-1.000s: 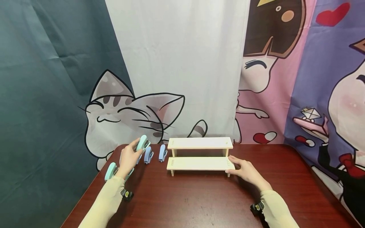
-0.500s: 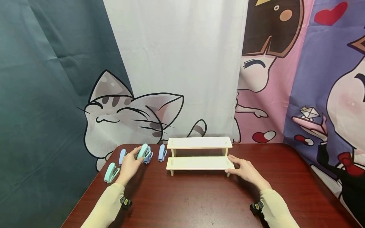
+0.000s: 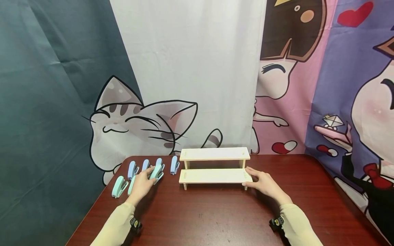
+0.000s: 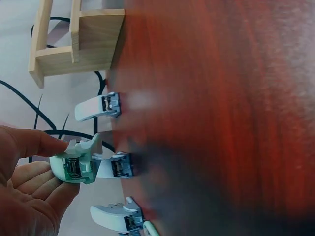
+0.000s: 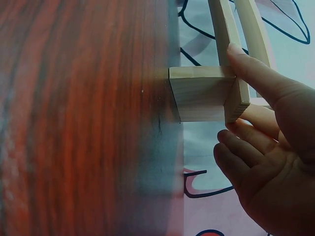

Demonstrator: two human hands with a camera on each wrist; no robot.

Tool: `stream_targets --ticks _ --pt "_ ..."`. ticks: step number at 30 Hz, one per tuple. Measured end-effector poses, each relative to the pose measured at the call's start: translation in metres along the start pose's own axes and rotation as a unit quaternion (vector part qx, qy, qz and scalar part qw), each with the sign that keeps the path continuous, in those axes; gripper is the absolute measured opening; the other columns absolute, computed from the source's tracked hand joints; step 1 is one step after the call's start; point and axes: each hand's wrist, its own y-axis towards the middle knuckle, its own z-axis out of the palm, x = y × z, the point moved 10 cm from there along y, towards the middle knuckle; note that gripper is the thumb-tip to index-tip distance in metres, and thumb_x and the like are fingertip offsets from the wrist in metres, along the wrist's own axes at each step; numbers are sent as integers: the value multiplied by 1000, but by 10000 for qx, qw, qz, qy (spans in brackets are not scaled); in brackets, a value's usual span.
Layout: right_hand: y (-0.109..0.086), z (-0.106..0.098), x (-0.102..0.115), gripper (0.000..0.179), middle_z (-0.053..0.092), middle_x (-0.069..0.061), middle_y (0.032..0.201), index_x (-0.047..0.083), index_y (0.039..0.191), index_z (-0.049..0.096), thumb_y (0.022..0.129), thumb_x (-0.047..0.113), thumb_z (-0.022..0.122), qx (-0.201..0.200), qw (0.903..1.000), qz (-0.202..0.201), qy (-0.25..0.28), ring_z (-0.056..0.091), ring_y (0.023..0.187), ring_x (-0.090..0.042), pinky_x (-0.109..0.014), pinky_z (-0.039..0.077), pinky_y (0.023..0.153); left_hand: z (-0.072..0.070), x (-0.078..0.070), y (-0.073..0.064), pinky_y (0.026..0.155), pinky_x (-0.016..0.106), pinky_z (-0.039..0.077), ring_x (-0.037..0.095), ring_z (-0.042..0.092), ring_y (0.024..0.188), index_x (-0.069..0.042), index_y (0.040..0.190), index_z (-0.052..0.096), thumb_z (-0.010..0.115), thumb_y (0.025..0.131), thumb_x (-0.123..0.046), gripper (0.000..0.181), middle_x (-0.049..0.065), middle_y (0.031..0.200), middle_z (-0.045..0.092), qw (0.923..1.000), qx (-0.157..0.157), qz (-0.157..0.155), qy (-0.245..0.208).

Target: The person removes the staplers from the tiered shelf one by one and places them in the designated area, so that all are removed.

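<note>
My left hand (image 3: 141, 184) pinches a mint-green stapler (image 4: 75, 166) between thumb and fingers, low in front of a blue stapler (image 3: 158, 162). Whether it touches the tabletop is unclear. Two more mint staplers, one at the far left (image 3: 119, 187) and one partly behind my hand (image 3: 131, 186), stand in the front row. Behind them are further blue staplers (image 3: 131, 169), one of them (image 3: 174, 165) beside the rack. My right hand (image 3: 265, 184) grips the right end of the lower board of a two-tier wooden rack (image 3: 215, 176), with the thumb on one face (image 5: 238, 101).
The dark red wooden table (image 3: 200, 218) carries everything, and its back edge lies just behind the staplers and rack. A cartoon-printed curtain (image 3: 203, 75) hangs behind it. Dark cameras (image 3: 135, 225) are strapped to both wrists.
My left hand has lowered the mint stapler from raised above the back row to a spot in front of a blue stapler. The right hand stays on the rack.
</note>
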Motion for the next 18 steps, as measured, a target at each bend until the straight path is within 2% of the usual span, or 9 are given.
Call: stream_targets --ticks 5,10,18 --pt "0 2 -1 76 54 -17 145 0 141 57 83 43 81 3 10000 -2 19 50 133 -39 -57 41 106 7 6 -6 84 44 52 31 65 109 8 135 59 66 80 3 56 27 123 66 9998 167 -108 54" --pt "1 3 -1 77 55 -17 145 0 141 57 82 43 82 14 10000 -16 20 51 133 -38 -56 41 106 12 11 -13 93 51 52 39 63 117 11 134 57 67 82 3 54 29 123 65 9994 284 -183 3" --pt "0 1 -1 76 54 -18 145 -1 141 56 83 41 82 -7 10000 -9 26 51 133 -39 -57 41 106 15 15 -14 93 52 52 39 63 117 11 134 58 67 82 3 54 29 125 64 9995 264 -193 30"
